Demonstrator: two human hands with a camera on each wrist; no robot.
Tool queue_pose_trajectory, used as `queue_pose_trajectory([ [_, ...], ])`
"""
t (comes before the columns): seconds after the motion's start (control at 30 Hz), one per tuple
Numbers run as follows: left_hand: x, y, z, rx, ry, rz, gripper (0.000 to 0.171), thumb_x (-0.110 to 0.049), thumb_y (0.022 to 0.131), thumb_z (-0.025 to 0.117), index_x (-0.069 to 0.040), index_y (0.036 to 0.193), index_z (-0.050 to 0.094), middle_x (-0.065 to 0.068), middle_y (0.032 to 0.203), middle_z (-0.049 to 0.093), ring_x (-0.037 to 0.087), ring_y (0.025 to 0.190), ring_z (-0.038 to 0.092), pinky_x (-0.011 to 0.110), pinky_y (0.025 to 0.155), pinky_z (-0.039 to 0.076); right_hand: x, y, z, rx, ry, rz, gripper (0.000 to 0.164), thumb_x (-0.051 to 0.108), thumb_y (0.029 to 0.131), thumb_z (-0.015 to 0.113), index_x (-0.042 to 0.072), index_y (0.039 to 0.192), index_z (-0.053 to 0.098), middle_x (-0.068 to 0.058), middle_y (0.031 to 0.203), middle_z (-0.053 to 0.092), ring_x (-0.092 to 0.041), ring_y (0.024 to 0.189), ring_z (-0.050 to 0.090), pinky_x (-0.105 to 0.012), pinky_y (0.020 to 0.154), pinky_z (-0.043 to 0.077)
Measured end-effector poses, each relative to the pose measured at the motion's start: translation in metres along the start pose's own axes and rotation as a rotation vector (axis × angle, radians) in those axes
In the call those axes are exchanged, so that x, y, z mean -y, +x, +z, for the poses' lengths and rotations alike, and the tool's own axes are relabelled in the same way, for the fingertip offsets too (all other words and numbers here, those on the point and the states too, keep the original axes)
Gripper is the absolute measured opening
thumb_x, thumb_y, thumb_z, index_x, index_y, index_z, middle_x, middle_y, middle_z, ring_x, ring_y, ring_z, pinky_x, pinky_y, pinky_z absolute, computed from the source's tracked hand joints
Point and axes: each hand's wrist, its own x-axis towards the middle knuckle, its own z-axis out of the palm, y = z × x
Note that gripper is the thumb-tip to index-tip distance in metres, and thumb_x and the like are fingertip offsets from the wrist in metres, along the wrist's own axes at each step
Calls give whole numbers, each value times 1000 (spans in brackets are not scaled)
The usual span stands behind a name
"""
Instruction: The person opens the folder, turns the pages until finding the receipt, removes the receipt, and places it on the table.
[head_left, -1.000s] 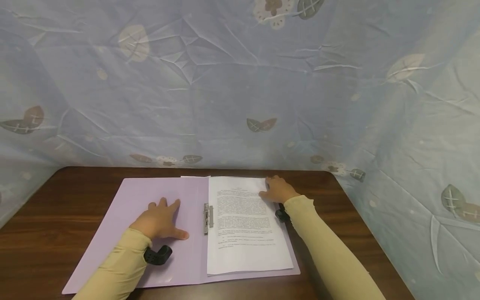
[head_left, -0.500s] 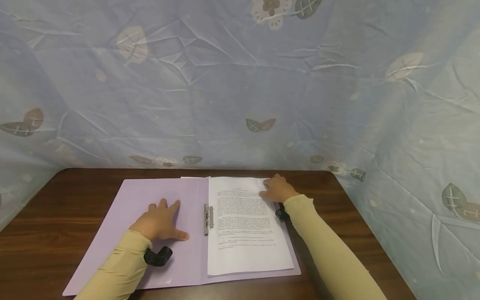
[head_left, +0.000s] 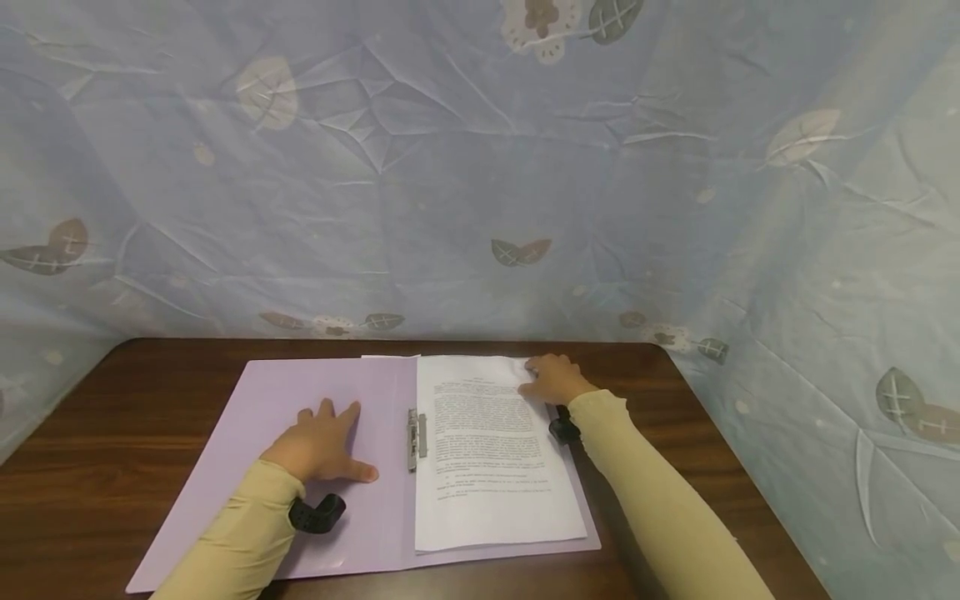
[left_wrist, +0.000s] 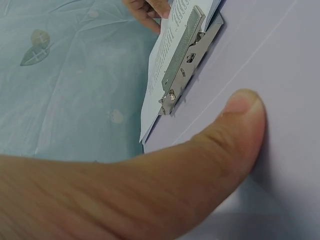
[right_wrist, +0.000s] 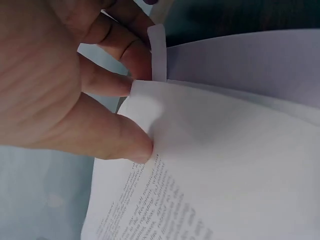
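Observation:
A lilac folder (head_left: 285, 387) lies spread flat on the table, with a metal clip (head_left: 416, 439) along its fold. Printed sheets (head_left: 495, 521) are stacked on its right half. My left hand (head_left: 318, 446) rests with spread fingers on the left cover, its thumb (left_wrist: 220, 140) pointing toward the clip in the left wrist view. At the stack's far right corner is my right hand (head_left: 557, 382). In the right wrist view its thumb (right_wrist: 125, 142) presses on the top page while the fingers bend at the corner edge, beside a narrow lilac tab (right_wrist: 158, 52).
The brown wooden table (head_left: 67, 467) extends to both sides of the folder. Behind and at the sides hangs a pale blue patterned cloth (head_left: 442, 200). A white sheet edge (head_left: 390, 357) peeks out past the folder's far side. Black wrist devices (head_left: 317, 513) sit at both cuffs.

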Motion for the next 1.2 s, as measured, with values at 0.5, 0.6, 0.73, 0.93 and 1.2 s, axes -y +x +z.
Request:
queue_pose_trajectory([
  [0.5, 0, -1, 3, -6, -5, 12, 118, -61, 68, 89, 7, 152, 42, 46, 140, 40, 63, 122, 45, 72, 95, 46, -10, 0, -3, -141, 154, -1, 26, 9, 89, 65, -2, 113, 67, -10, 89, 63, -27, 86, 56, -43, 84, 46],
  [0.6, 0, -1, 2, -8, -7, 11, 118, -61, 69, 89, 7, 152, 41, 46, 141, 39, 63, 122, 45, 72, 94, 46, -13, 0, -7, -140, 227, -24, 12, 14, 91, 68, 3, 87, 65, -4, 78, 54, -20, 72, 50, -35, 65, 42],
  [0.73, 0, -2, 1, -9, -13, 6, 118, -61, 69, 89, 7, 153, 41, 46, 141, 39, 62, 122, 45, 72, 95, 46, -15, -2, -14, -63, 354, -3, 20, 22, 94, 72, 8, 80, 65, -1, 72, 55, -16, 65, 52, -29, 58, 45],
  [0.93, 0, -3, 1, -13, -13, 7, 117, -60, 69, 89, 7, 152, 42, 45, 138, 41, 61, 120, 46, 71, 94, 47, -16, -20, -20, 72, 546, 17, 24, 25, 97, 71, 6, 83, 66, -5, 80, 65, -18, 68, 61, -31, 62, 54],
  [1.2, -1, -4, -2, -15, -23, 16, 115, -58, 70, 90, 8, 152, 41, 47, 140, 39, 65, 122, 44, 73, 94, 46, -24, -46, -12, 74, 636, -62, 24, 26, 99, 69, 7, 85, 67, -5, 80, 66, -19, 70, 59, -34, 63, 54],
])
